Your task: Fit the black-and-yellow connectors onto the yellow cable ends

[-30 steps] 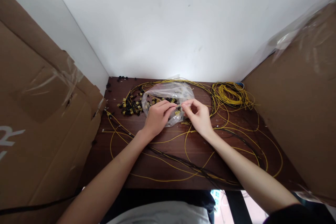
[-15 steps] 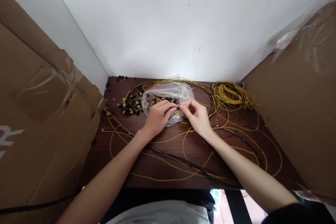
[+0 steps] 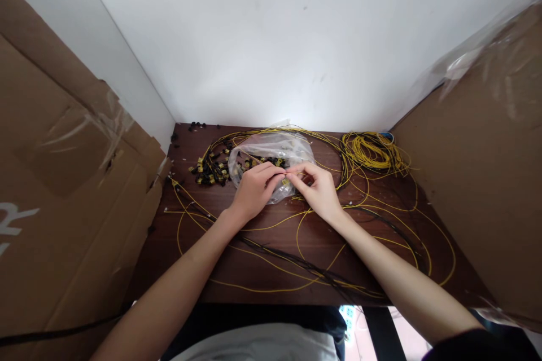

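Note:
Above the middle of a dark brown table, my left hand (image 3: 255,185) and my right hand (image 3: 322,190) meet fingertip to fingertip. A thin yellow wire shows at the fingers of my right hand, which are pinched on it. My left thumb and forefinger are also pressed together; what sits between them is too small and covered to name. Beneath both hands lies a clear plastic bag (image 3: 279,149) with small black and yellow connectors (image 3: 262,161) in and around it. More black connectors with yellow parts (image 3: 207,172) are heaped left of the bag.
A coil of yellow wire (image 3: 372,152) rests at the back right. Loose yellow wires and a bundle of black wires (image 3: 305,264) cross the table (image 3: 271,248) in front. Cardboard (image 3: 84,180) stands at the left, more cardboard (image 3: 483,152) at the right, a white wall (image 3: 271,39) behind.
My right fingertips have shifted slightly left and now touch my left fingertips, closing the small gap where a thin piece showed. A loop of yellow wire below my right hand has moved slightly.

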### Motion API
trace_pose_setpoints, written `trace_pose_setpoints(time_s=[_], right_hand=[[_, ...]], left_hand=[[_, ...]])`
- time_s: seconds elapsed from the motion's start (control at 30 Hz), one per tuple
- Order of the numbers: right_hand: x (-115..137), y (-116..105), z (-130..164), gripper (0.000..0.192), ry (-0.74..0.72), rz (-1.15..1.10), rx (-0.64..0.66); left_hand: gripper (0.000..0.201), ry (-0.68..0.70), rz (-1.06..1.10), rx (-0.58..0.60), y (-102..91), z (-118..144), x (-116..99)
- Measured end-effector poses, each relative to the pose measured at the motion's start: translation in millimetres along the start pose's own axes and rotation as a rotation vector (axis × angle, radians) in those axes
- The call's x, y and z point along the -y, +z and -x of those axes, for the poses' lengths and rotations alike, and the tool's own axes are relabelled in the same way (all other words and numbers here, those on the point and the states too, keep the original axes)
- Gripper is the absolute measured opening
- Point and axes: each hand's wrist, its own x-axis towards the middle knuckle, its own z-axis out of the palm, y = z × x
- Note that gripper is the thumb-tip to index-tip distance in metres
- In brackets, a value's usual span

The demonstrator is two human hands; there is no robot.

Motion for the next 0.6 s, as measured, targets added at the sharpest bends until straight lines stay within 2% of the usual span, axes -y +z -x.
trace_pose_setpoints(time_s=[0.13, 0.4, 0.6], right_hand=[[1.3, -1.4, -0.2, 0.014, 0.007, 0.013, -0.016], [-6.9, -4.0, -3.1, 0.015, 0.055, -0.026, -0.132], [-2.3, -3.2, -2.9, 0.013, -0.018, 0.002, -0.092]], left_hand=[[0.016, 0.009, -0.013, 0.023, 0.2, 0.2, 0.0], [0.016, 0.019, -0.025, 0.036, 0.0, 0.1, 0.7], [0.017, 0.022, -0.029, 0.042, 0.5, 1.1, 2.2]])
